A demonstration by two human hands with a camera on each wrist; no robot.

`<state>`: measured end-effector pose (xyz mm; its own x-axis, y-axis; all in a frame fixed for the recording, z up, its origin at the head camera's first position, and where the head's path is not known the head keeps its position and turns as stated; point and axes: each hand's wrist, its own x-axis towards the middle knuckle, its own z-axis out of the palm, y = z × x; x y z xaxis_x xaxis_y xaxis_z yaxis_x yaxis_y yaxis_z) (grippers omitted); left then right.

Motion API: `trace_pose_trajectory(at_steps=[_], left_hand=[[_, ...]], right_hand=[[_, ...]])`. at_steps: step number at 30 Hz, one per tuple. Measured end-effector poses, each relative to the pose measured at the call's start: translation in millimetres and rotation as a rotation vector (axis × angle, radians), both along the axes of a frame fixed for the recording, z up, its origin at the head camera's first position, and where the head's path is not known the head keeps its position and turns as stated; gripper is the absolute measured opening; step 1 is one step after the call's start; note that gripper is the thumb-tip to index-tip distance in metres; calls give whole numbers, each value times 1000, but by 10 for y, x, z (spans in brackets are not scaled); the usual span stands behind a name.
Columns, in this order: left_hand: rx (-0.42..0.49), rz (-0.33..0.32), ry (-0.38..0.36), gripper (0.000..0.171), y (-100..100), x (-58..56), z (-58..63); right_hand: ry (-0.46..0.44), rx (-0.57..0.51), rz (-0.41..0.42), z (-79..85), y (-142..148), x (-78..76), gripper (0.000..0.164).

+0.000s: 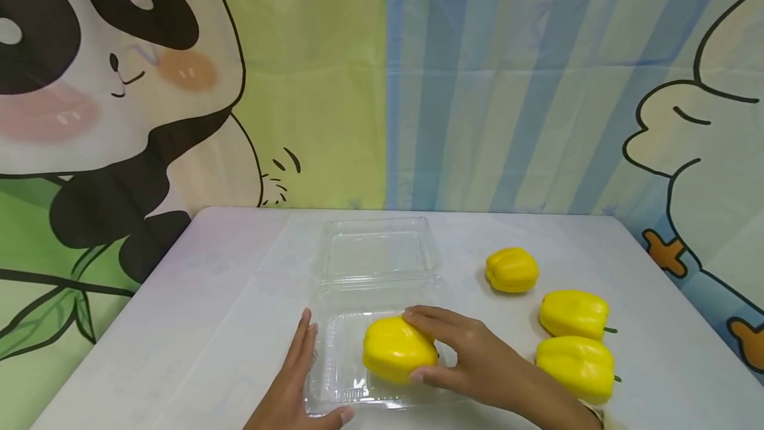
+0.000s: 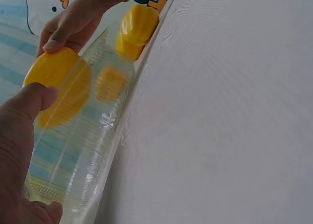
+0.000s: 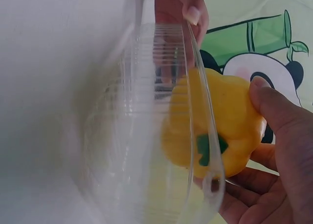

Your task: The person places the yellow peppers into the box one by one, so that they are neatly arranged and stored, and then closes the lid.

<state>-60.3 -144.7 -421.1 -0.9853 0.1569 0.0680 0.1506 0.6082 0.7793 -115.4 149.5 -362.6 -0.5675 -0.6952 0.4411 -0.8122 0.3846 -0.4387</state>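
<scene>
My right hand [image 1: 471, 357] grips a yellow bell pepper [image 1: 396, 350] with thumb and fingers on either side, over the base of a clear plastic clamshell container [image 1: 340, 377]. In the right wrist view the pepper [image 3: 230, 121] shows its green stem and sits partly below the container's rim. My left hand [image 1: 292, 377] rests at the container's left side, fingers straight along the wall and thumb at the front edge. In the left wrist view its thumb [image 2: 36, 99] lies near the rim. The container's lid [image 1: 379, 251] is folded back on the table.
Three more yellow bell peppers lie on the white table at the right: one farther back [image 1: 512, 270], one in the middle [image 1: 574, 314] and one nearest [image 1: 575, 367]. A printed curtain [image 1: 334, 85] with a panda hangs behind the table's back edge.
</scene>
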Motion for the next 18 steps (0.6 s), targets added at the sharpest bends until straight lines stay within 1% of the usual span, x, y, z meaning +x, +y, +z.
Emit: trace_pose_trajectory(at_steps=[1, 3, 5, 10, 18], left_hand=[[2, 3, -21, 121, 2, 0, 9], [4, 3, -38, 121, 3, 0, 18], [0, -4, -18, 120, 0, -1, 13], [-24, -21, 71, 117, -19, -7, -18], [-31, -32, 98, 115, -19, -14, -29]], right_hand=[[5, -1, 5, -5, -17, 1, 65], [8, -4, 19, -17, -48, 0, 65], [6, -8, 34, -30, -74, -2, 65], [-11, 0, 62, -45, -152, -3, 64], [-19, 25, 68, -51, -290, -8, 65]])
